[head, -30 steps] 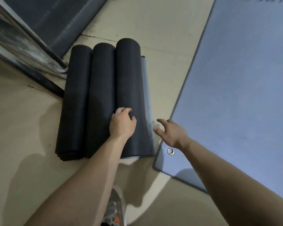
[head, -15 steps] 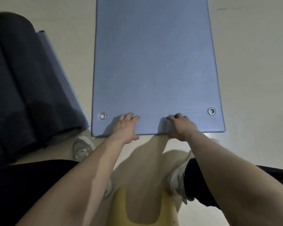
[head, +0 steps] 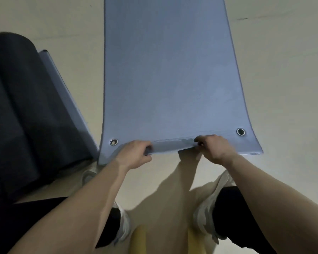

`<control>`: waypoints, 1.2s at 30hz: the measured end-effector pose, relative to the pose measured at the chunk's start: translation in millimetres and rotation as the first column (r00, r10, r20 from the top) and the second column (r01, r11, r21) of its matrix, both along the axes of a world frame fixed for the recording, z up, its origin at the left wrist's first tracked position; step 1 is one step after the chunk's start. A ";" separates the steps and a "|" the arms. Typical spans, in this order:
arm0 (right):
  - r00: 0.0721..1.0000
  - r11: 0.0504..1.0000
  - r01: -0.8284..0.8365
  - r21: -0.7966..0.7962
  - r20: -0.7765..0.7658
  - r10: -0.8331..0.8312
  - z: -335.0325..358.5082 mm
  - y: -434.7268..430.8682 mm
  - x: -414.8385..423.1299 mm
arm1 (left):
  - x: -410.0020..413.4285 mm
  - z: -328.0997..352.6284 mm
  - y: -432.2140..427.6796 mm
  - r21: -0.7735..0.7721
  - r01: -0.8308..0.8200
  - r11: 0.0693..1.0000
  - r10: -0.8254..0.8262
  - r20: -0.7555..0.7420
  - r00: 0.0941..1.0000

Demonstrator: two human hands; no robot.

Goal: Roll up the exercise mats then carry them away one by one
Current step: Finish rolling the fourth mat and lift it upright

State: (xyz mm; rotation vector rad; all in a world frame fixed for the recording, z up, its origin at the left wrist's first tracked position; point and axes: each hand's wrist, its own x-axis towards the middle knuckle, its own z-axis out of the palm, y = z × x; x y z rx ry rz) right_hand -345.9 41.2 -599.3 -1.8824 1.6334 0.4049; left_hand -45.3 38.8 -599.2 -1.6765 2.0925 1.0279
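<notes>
A blue exercise mat (head: 169, 74) lies flat on the floor and stretches away from me, with a metal eyelet in each near corner. My left hand (head: 134, 154) grips the mat's near edge just right of the left eyelet (head: 113, 142). Further right, my right hand (head: 212, 148) grips the same edge, left of the right eyelet (head: 240, 132). Between my hands the edge is lifted slightly off the floor. Rolled-up dark mats (head: 22, 114) lie side by side at the left.
The floor (head: 283, 79) is pale beige around the mat. My white shoes (head: 207, 213) and black trouser legs stand just behind the mat's near edge. The nearest rolled mat's blue end (head: 62, 88) lies close to the flat mat's left side.
One second ago my left hand rested on a rolled dark mat. I turned to the flat blue mat; both hands reached its near edge and have curled round it, lifting it slightly.
</notes>
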 end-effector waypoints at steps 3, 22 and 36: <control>0.993 0.968 0.117 -0.220 0.043 -0.110 14.2 -26.3 5.2 | 0.1 25.4 -28.9 -0.047 -0.114 0.992 0.113 -0.037 0.993; 0.964 0.914 -0.189 -0.358 -0.243 0.104 -69.5 -47.7 4.0 | -1.1 -65.9 -59.4 -0.444 0.158 0.882 -0.079 0.191 0.978; 0.995 0.994 -0.083 0.076 -0.040 0.086 2.6 -113.2 7.6 | 21.3 7.3 -132.9 0.145 -0.003 0.989 -0.010 0.090 0.996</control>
